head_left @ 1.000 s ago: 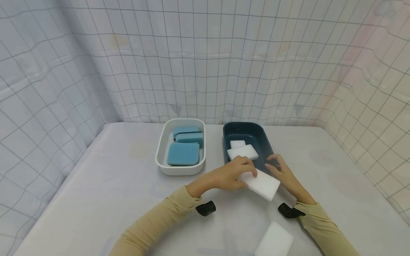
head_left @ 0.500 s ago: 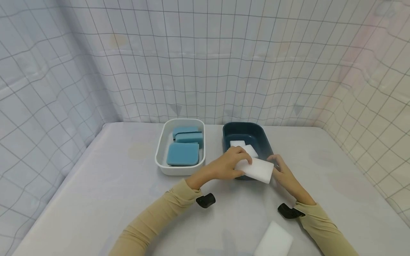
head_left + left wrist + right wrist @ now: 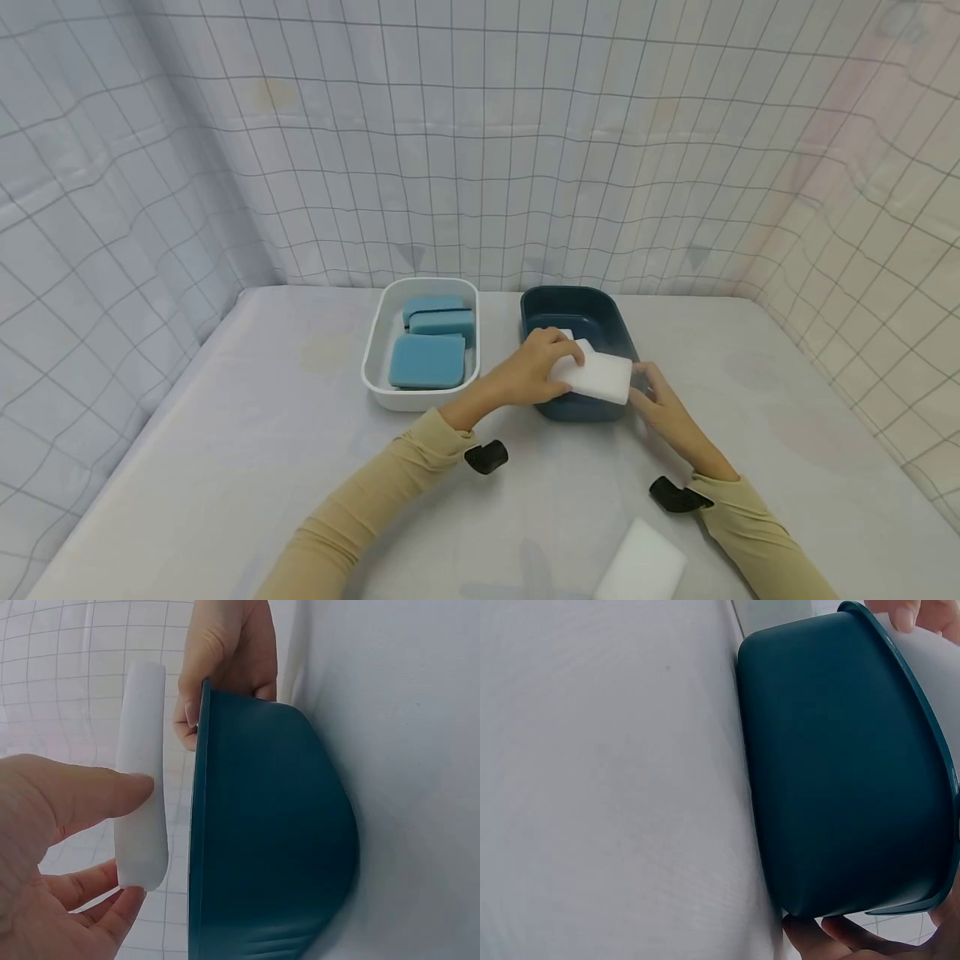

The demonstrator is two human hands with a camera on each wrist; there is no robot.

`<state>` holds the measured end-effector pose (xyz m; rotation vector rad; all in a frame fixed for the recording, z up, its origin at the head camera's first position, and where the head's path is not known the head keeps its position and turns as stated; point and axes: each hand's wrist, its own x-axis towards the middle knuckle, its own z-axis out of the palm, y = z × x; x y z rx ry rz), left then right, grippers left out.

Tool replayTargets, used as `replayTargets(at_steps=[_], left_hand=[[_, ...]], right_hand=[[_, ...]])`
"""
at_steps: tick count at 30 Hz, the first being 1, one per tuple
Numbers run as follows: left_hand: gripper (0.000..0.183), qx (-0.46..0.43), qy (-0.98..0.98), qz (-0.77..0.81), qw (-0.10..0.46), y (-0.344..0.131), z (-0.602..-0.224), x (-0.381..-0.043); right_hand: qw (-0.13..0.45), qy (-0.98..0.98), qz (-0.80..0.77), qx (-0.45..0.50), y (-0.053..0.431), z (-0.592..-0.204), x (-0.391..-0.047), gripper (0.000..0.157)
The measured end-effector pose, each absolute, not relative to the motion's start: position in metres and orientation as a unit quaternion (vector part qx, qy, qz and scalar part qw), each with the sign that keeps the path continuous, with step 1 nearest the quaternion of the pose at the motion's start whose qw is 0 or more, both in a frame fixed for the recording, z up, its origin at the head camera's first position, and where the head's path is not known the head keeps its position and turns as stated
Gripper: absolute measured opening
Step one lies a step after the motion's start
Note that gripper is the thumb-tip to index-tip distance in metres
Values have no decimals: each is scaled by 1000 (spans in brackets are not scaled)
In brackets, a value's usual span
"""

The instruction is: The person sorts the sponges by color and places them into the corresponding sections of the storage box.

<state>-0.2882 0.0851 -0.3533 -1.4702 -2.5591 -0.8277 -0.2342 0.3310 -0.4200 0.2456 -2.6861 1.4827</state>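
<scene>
My left hand (image 3: 534, 371) pinches a white sponge (image 3: 600, 377) between thumb and fingers, over the front part of a dark teal bin (image 3: 573, 408). In the left wrist view this sponge (image 3: 141, 772) stands apart from the bin's rim, held by one end. More white sponges (image 3: 586, 344) lie inside the bin, partly hidden behind my left hand and the held one. My right hand (image 3: 663, 412) grips the bin at its right side; the left wrist view shows its thumb at the rim. Fingers (image 3: 847, 941) of that hand lie against the bin's side in the right wrist view.
Left of the teal bin stands a white bin (image 3: 367, 358) with several blue sponges (image 3: 427, 361) in it. Another white sponge (image 3: 643, 562) lies on the white table near the front edge. A grid-patterned curtain (image 3: 480, 150) hangs behind the table and at both sides.
My left hand has carried the white sponge away from me and slightly left, from the bin's front edge to over the bin. The right hand has stayed at the bin's right side.
</scene>
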Motion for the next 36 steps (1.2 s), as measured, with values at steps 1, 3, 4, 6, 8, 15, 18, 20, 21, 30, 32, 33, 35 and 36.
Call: replayTargets(at_steps=[1, 3, 4, 6, 8, 15, 18, 20, 21, 30, 32, 33, 35, 36], left_hand=[[28, -474, -837, -270, 36, 85, -353, -289], [28, -463, -843, -272, 28, 86, -352, -291], [28, -458, -846, -273, 24, 87, -352, -292], [28, -450, -851, -270, 22, 88, -352, -295], [28, -442, -856, -268, 20, 90, -354, -298], [29, -415, -872, -259, 17, 93, -362, -315], [29, -405, -876, -260, 23, 95, -365, -321], [29, -403, -877, -262, 32, 96, -365, -323], [29, -402, -877, -263, 37, 97, -366, -324], [29, -371, -890, -260, 47, 105, -363, -328], [29, -363, -893, -261, 45, 106, -363, -329], [29, -360, -895, -261, 45, 107, -364, -330], [29, -353, -897, -261, 45, 109, -365, -331], [29, -351, -899, -259, 46, 110, -365, -332]], right_hand=[[32, -872, 483, 82, 331, -420, -234, 36], [34, -871, 482, 85, 331, -421, -235, 34], [35, -873, 479, 85, 331, -421, -235, 33], [36, -880, 467, 80, 332, -421, -236, 33], [41, -886, 455, 76, 332, -421, -236, 32], [51, -878, 468, 86, 331, -420, -237, 33], [46, -878, 469, 83, 330, -420, -237, 33], [45, -879, 467, 80, 331, -420, -237, 33], [45, -879, 467, 80, 331, -421, -237, 33], [55, -876, 470, 88, 331, -420, -239, 31], [56, -875, 473, 86, 330, -420, -239, 31], [56, -874, 475, 86, 330, -420, -239, 31], [52, -873, 478, 83, 330, -420, -238, 31], [48, -873, 478, 82, 329, -420, -238, 32]])
